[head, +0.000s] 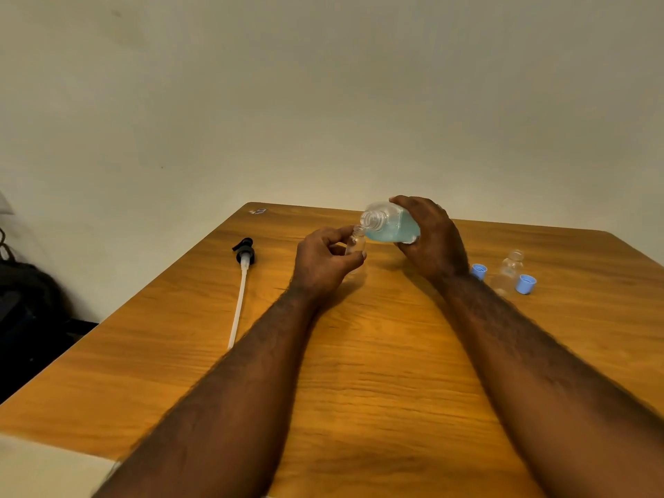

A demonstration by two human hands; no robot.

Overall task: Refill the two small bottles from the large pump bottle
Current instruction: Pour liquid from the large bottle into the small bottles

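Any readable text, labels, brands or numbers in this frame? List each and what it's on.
None readable.
Large bottle, tilted in the right hand: no label or print visible.
Small bottle in the left hand: clear, no print visible.
Second small bottle on the table: faint marks, too blurred to read.
Blue caps, pump head: no markings visible.
Small sticker or scrap at the table's far edge: too small to read.
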